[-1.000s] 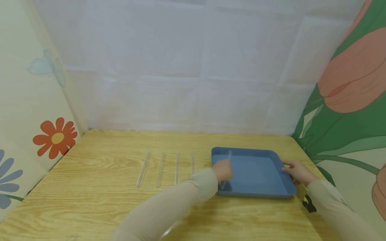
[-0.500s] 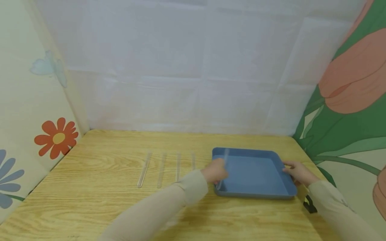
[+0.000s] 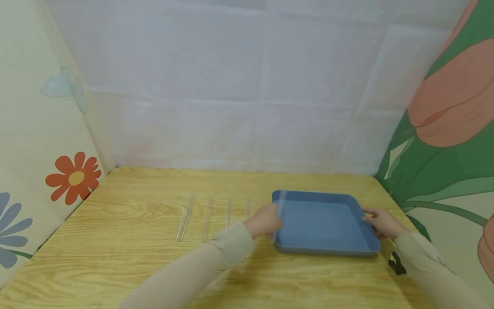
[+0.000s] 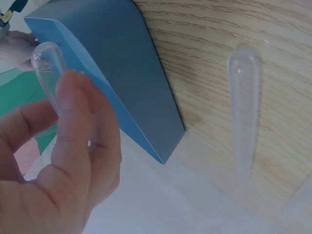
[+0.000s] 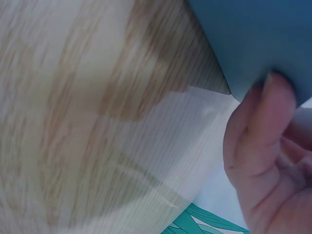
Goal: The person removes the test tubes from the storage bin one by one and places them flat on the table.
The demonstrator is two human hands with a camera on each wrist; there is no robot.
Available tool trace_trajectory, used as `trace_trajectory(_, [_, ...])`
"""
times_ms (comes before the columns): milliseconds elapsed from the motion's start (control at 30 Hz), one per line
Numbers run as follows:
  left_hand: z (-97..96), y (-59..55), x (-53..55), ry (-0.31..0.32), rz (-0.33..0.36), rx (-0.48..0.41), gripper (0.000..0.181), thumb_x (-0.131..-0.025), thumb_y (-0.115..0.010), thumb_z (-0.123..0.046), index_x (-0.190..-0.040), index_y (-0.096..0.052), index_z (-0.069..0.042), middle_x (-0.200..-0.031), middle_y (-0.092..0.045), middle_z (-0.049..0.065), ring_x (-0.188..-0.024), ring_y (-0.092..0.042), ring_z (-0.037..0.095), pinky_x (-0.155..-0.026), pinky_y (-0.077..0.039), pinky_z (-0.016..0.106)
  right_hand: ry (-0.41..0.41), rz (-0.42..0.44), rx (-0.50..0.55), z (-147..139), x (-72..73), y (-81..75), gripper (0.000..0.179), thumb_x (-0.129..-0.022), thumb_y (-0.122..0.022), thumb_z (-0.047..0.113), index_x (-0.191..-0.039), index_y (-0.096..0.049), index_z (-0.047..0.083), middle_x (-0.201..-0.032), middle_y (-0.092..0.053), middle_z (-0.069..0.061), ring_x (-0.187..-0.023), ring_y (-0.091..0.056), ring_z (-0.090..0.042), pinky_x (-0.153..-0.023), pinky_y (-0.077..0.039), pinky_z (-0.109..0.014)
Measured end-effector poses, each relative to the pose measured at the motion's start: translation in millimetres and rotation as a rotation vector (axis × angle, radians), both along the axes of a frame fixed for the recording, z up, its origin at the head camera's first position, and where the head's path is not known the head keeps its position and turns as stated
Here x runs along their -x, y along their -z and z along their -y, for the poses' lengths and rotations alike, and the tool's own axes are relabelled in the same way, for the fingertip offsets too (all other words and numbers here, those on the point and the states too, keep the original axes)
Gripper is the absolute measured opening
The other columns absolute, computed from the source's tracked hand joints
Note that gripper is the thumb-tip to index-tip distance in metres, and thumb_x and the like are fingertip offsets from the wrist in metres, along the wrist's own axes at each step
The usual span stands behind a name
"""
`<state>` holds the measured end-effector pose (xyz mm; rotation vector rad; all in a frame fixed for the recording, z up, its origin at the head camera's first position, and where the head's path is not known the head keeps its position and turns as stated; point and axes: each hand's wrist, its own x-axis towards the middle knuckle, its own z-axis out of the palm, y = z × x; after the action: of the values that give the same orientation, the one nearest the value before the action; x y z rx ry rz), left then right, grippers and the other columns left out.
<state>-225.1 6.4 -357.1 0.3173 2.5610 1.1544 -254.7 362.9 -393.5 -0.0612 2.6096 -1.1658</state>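
Observation:
My left hand (image 3: pixel 264 221) pinches a clear test tube (image 4: pixel 48 66) between thumb and fingers, its rounded end pointing out of the grip in the left wrist view. In the head view that tube stands over the left rim of a blue tray (image 3: pixel 328 251). Several similar clear test tubes (image 3: pixel 185 219) lie in a spaced row on the table left of the tray; the left arm partly covers the nearer ones. At the tray's right side, my right hand (image 3: pixel 386 223) grips the rim, a fingertip (image 5: pixel 279 97) pressed to the outer wall in the right wrist view.
The wood-grain table (image 3: pixel 127 257) ends at a white sheet (image 3: pixel 193 128) behind. Flower-printed panels (image 3: pixel 455 128) stand on both sides. A small black object (image 3: pixel 396 263) sits beside the right sleeve. The tray's raised walls surround its flat blue floor.
My left hand has moved left with the test tube, from over the tray's inside to its left rim. The right hand stays on the tray, which has hardly shifted.

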Motion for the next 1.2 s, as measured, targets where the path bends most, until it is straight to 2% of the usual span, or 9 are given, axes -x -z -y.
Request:
trace_trajectory(100, [5.1,-2.2,-2.1,-0.003,-0.001,-0.002,0.030,-0.084,-0.059,0.007,-0.113,-0.053,0.013,-0.079,-0.057,0.014,-0.044,-0.046,0.013,-0.047,-0.049,0.027,0.002,-0.004,-0.003,0.1,-0.5,0.2,0.052,-0.102,-0.044,0.006,-0.142,-0.021,-0.019,-0.098,-0.064,-0.025,-0.062,-0.060,-0.019,-0.052,-0.054,-0.039])
trace_trajectory(267, [14.7,-3.2,-5.0,0.007,-0.020,0.001,0.018,-0.085,-0.057,0.008,-0.102,-0.056,0.010,-0.069,-0.055,0.010,-0.043,-0.044,0.012,-0.042,-0.040,0.022,0.000,-0.010,-0.005,-0.1,0.0,0.9,0.052,-0.102,-0.043,0.007,-0.142,-0.022,-0.019,-0.101,-0.063,-0.029,-0.064,-0.061,-0.020,-0.053,-0.054,-0.039])
trace_trajectory(333, [18.4,-1.6,-5.1,0.005,-0.014,-0.007,0.024,-0.085,-0.055,0.008,-0.108,-0.055,0.013,-0.068,-0.053,0.009,-0.042,-0.041,0.012,-0.041,-0.038,0.022,0.003,-0.008,-0.004,-0.1,0.5,1.0,0.052,-0.102,-0.044,0.007,-0.142,-0.022,-0.019,-0.103,-0.062,-0.031,-0.065,-0.062,-0.020,-0.054,-0.055,-0.040])
trace_trajectory(433, [23.2,1.5,-4.5,-0.011,-0.001,-0.024,0.042,-0.085,-0.053,0.007,-0.126,-0.047,0.017,-0.074,-0.055,0.011,-0.042,-0.039,0.011,-0.041,-0.036,0.022,0.006,-0.008,-0.012,-0.1,0.9,1.0,0.052,-0.102,-0.044,0.007,-0.142,-0.022,-0.018,-0.104,-0.062,-0.032,-0.066,-0.062,-0.020,-0.054,-0.055,-0.040])
trace_trajectory(467, [24.6,2.1,-4.3,-0.016,-0.001,-0.027,0.048,-0.085,-0.053,0.007,-0.131,-0.043,0.018,-0.078,-0.055,0.012,-0.042,-0.039,0.011,-0.041,-0.036,0.022,0.006,-0.008,-0.015,-0.2,1.0,1.0,0.052,-0.102,-0.044,0.007,-0.142,-0.022,-0.018,-0.106,-0.061,-0.033,-0.067,-0.062,-0.020,-0.055,-0.055,-0.040])
trace_trajectory(633, [31.0,4.5,-4.2,-0.038,0.000,-0.036,0.053,-0.085,-0.055,0.006,-0.135,-0.041,0.016,-0.093,-0.058,0.017,-0.048,-0.045,0.012,-0.042,-0.041,0.021,0.000,-0.010,-0.018,-0.1,0.7,1.2,0.052,-0.103,-0.044,0.007,-0.143,-0.022,-0.018,-0.111,-0.058,-0.038,-0.071,-0.064,-0.021,-0.056,-0.056,-0.040])
trace_trajectory(900, [43.4,0.8,-7.4,-0.089,0.062,-0.135,0.050,-0.086,-0.055,0.008,-0.134,-0.043,0.014,-0.079,-0.056,0.013,-0.054,-0.047,0.014,-0.046,-0.044,0.021,0.003,-0.017,-0.014,-0.8,0.2,2.6,0.053,-0.103,-0.044,0.007,-0.143,-0.022,-0.018,-0.105,-0.061,-0.033,-0.064,-0.061,-0.020,-0.055,-0.055,-0.040])
trace_trajectory(1067, [50.2,0.0,-8.3,-0.102,0.069,-0.128,0.052,-0.087,-0.056,0.007,-0.136,-0.041,0.013,-0.080,-0.057,0.014,-0.055,-0.047,0.014,-0.047,-0.045,0.021,0.009,-0.020,-0.024,-0.2,0.2,3.3,0.053,-0.103,-0.044,0.008,-0.143,-0.022,-0.018,-0.101,-0.062,-0.029,-0.062,-0.059,-0.021,-0.054,-0.054,-0.040])
trace_trajectory(1200, [53.3,-1.3,-9.3,-0.109,0.063,-0.116,0.055,-0.087,-0.057,0.007,-0.138,-0.039,0.013,-0.081,-0.057,0.014,-0.055,-0.048,0.014,-0.048,-0.047,0.022,0.011,-0.013,-0.021,0.0,0.4,2.7,0.053,-0.103,-0.044,0.008,-0.144,-0.021,-0.017,-0.104,-0.060,-0.031,-0.066,-0.061,-0.021,-0.055,-0.055,-0.041])
